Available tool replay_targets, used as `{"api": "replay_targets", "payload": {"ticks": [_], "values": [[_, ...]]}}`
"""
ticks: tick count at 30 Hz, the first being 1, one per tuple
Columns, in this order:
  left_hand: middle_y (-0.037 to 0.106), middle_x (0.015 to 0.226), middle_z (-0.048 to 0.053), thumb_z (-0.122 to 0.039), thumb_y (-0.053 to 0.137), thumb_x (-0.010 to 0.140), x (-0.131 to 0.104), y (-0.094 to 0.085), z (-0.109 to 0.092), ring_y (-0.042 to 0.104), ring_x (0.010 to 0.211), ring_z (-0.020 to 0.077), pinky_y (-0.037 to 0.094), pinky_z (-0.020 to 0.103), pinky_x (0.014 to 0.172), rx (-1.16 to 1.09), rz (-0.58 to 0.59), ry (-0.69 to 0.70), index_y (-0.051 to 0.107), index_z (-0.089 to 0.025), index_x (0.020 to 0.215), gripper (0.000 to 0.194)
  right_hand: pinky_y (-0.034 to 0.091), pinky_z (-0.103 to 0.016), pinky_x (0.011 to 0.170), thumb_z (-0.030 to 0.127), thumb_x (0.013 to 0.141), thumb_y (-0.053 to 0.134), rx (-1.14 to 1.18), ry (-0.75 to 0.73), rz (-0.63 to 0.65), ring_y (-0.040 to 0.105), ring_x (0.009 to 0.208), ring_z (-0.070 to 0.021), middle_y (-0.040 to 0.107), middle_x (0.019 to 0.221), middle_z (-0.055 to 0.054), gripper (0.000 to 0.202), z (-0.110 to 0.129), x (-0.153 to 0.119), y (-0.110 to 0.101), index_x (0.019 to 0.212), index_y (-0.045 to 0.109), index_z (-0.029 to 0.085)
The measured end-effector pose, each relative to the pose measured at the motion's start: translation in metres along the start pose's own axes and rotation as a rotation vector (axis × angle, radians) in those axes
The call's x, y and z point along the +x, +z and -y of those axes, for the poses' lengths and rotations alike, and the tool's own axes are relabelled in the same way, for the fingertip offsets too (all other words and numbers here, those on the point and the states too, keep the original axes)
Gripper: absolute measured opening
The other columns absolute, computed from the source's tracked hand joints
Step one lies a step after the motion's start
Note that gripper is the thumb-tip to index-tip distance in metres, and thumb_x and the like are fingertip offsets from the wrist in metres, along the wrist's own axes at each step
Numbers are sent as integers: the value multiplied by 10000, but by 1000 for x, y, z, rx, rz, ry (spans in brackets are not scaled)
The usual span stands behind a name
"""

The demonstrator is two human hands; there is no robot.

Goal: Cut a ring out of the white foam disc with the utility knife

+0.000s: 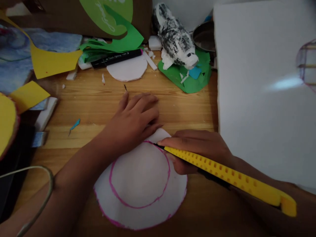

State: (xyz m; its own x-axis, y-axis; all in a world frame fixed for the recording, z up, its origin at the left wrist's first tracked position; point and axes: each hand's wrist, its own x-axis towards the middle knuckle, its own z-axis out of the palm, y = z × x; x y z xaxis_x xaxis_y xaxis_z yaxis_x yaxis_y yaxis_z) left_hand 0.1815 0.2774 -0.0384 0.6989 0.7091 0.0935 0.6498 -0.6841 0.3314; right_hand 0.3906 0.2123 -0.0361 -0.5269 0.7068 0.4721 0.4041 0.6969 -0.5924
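Observation:
A white foam-like disc (140,184) with a pink edge and a pink ring drawn inside it lies on the wooden table. My right hand (199,148) is closed around a yellow box cutter (217,169). The cutter's dark tip meets the pink line at the far right of the ring. My left hand (139,115) rests across the far left part of the disc, fingers stretched out and slightly bent beyond its edge. The left forearm covers part of the disc's left side.
At the back are a black marker (118,58), green paper (111,44) and a black-and-white painted figure (175,36). A large white board (261,115) stands on the right. Yellow paper pieces (54,62) and a dark cable loop (50,184) are on the left.

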Motion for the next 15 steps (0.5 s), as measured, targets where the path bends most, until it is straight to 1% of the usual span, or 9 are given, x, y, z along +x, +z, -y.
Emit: {"api": "replay_targets", "payload": {"ticks": [2,5,8,11,13,15], "values": [[526,1480,137,-389,493,1006,0,1,2,427,1413,357,176,699,1182,-5,-3,11,633,-212,942,234,547,-165,627,131,914,609,-1,36,-19,620,638,-81,679,784,3,156,2,-1,-1,1032,708,152],[537,1461,139,-386,507,998,0,2,5,451,1387,359,193,700,1175,-8,-20,16,637,-214,934,225,551,-185,624,107,924,596,15,73,14,641,670,-96,696,835,-14,154,4,-3,-5,1012,707,168],[536,1455,111,-399,503,996,0,4,5,455,1378,334,199,679,1187,-1,-37,6,640,-238,933,221,551,-176,610,114,951,581,69,100,74,631,625,-83,683,782,17,166,5,-4,-10,1054,693,181],[536,1454,99,-409,486,1001,-1,5,5,454,1375,317,200,661,1194,-2,-38,-2,644,-247,939,234,560,-175,627,155,954,608,46,93,112,658,660,-87,702,820,16,203,4,-5,-13,1140,677,197],[536,1455,102,-399,487,1005,-1,5,5,455,1375,315,201,660,1191,-1,-35,-4,646,-238,952,233,566,-182,670,162,937,635,0,59,102,680,721,-96,720,896,-22,232,3,-5,-14,1166,674,165],[534,1457,101,-391,481,1007,-1,4,4,455,1374,313,205,655,1190,4,-31,-8,647,-238,961,231,563,-180,690,154,934,641,-13,25,110,679,732,-93,721,913,-41,232,3,-5,-15,1162,672,129]]}}
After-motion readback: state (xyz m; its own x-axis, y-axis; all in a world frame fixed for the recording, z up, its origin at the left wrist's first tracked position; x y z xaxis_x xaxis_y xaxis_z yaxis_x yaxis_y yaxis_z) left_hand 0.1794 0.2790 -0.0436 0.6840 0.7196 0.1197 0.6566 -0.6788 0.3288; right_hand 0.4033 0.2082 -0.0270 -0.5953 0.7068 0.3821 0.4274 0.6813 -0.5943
